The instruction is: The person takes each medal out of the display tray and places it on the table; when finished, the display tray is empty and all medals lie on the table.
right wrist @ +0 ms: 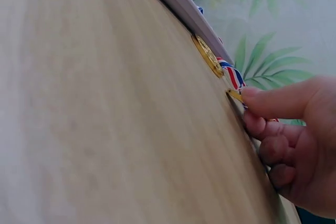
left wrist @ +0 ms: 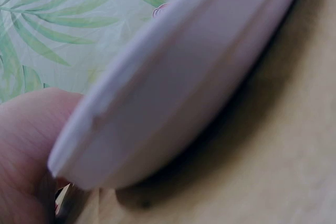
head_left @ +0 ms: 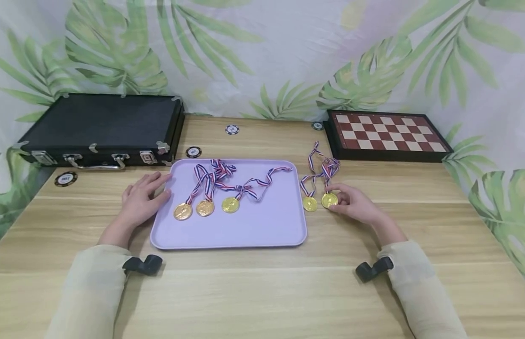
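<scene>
Blurred at close range in the left wrist view: pale lilac plastic tray (left wrist: 173, 82), cut off top and right, hiding most of the left hand (left wrist: 23, 150). Right hand (right wrist: 294, 140) cropped at frame edge; gold medal (right wrist: 234, 95) largely hidden behind fingertips (right wrist: 252, 92).

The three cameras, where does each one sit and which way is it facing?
Head: above the table, looking forward and down at the lilac tray; both forearms and hands show.
Left wrist: low beside the tray rim; left hand shows.
Right wrist: low along the tabletop; right hand pinches a gold medal.
Shared: head and right-wrist views show that medal.
</scene>
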`<state>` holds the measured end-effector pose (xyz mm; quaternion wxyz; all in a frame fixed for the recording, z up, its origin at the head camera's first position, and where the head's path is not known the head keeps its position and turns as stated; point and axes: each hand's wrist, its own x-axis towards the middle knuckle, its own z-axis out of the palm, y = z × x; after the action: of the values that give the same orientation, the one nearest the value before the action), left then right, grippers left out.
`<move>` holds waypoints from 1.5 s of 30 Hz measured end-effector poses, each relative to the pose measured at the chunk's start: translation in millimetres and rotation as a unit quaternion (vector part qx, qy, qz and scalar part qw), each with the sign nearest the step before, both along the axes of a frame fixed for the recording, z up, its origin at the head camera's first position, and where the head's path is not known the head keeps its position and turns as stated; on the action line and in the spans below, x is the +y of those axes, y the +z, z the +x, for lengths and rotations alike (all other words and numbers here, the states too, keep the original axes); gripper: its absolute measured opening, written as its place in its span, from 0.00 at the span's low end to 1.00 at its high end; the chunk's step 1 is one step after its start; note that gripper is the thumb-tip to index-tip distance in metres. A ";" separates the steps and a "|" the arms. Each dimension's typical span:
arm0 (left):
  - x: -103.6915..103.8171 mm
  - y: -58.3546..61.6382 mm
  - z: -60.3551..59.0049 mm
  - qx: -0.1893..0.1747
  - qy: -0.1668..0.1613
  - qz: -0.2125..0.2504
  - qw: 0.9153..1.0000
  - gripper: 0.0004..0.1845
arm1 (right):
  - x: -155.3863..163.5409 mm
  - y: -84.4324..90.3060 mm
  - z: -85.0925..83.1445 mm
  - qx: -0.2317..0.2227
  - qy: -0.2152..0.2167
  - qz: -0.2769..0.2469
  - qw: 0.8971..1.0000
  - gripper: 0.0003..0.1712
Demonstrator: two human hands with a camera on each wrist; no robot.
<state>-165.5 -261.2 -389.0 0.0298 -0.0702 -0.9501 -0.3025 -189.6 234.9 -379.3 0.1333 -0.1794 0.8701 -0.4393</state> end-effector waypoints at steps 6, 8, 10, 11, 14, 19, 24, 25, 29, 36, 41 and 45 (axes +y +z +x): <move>1.9 0.2 1.2 0.000 0.001 -0.002 1.000 0.25 | 2.0 -0.2 4.7 0.031 0.024 0.048 0.998 0.26; 2.4 0.4 0.8 0.002 0.000 -0.004 1.000 0.25 | 2.4 -0.4 5.4 0.040 0.029 0.065 0.997 0.26; 2.7 0.9 0.5 0.002 -0.001 -0.004 1.000 0.25 | 2.5 -0.2 5.2 0.042 0.033 0.073 0.996 0.26; 2.8 1.0 0.4 0.002 -0.001 -0.003 1.000 0.25 | 2.5 0.3 4.7 0.038 0.034 0.073 0.996 0.27; 2.8 1.4 0.5 -0.001 0.000 -0.002 1.000 0.26 | 1.9 5.7 2.1 0.008 0.032 0.056 0.998 0.30; 1.8 0.2 1.4 -0.004 0.003 -0.001 1.000 0.26 | -14.6 32.8 -1.7 -0.001 0.024 -0.026 0.999 0.33; 1.7 0.3 1.7 -0.006 0.007 -0.003 1.000 0.26 | -62.8 57.5 3.7 0.044 0.084 -0.107 0.990 0.30; 1.8 0.5 1.4 -0.006 0.007 -0.003 1.000 0.26 | -74.1 59.2 5.5 0.050 0.098 -0.115 0.987 0.30; 3.1 1.5 0.6 -0.010 0.006 -0.002 1.000 0.26 | -119.8 58.5 13.2 0.060 0.127 -0.123 0.982 0.27; 1.9 -0.4 1.8 -0.005 0.006 0.002 1.000 0.26 | -182.1 41.0 18.2 0.023 0.113 -0.049 0.992 0.26; 1.8 -0.9 1.2 -0.004 0.007 0.002 1.000 0.26 | -207.7 19.1 18.9 0.064 0.067 0.082 0.992 0.28; 2.6 -0.7 0.0 -0.005 0.009 0.002 1.000 0.26 | -217.3 8.6 21.2 0.123 0.020 0.177 0.976 0.32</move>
<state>-165.5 -258.6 -389.7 0.0278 -0.0605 -0.9503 -0.3041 -168.4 17.7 -370.8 0.0638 -0.2227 0.9402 -0.2498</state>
